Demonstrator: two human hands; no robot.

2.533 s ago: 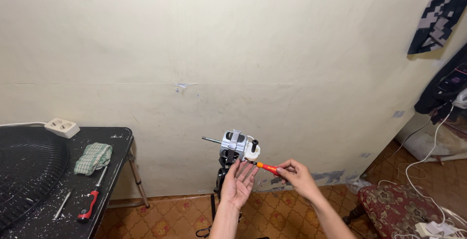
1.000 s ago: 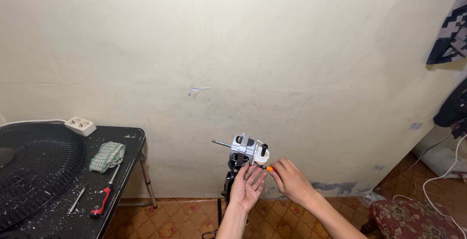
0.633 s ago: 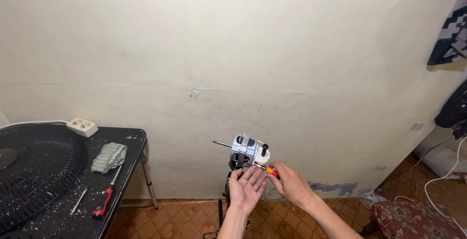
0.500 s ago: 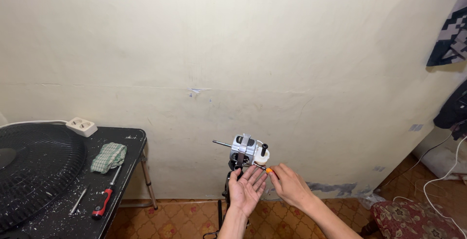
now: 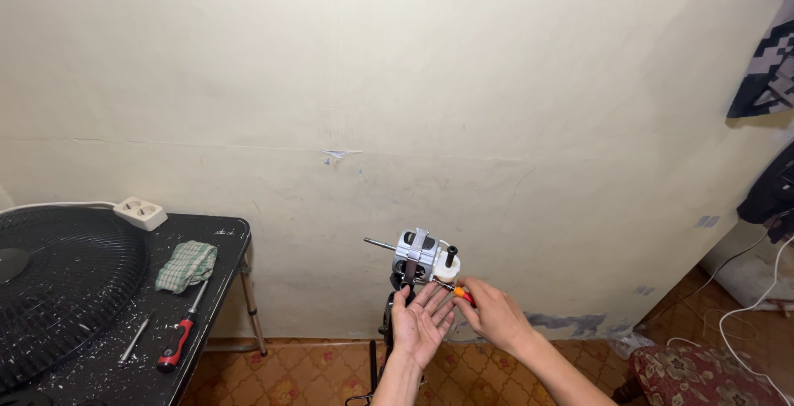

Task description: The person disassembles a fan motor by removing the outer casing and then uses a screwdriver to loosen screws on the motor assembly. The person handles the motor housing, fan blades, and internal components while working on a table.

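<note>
A fan grille (image 5: 58, 282) lies on the table (image 5: 227, 232). The left hand (image 5: 420, 323), fingers spread, cups under the motor (image 5: 423, 257) atop its stand; the right hand (image 5: 495, 313) pinches a screwdriver (image 5: 460, 293) at it. A loosened screw could miss the palm if the tip slips.

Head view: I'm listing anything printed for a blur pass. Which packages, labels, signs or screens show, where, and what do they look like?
None can be made out: no package, sign or screen.
The fan motor by the hands, the black table and the wall show no readable label.
</note>
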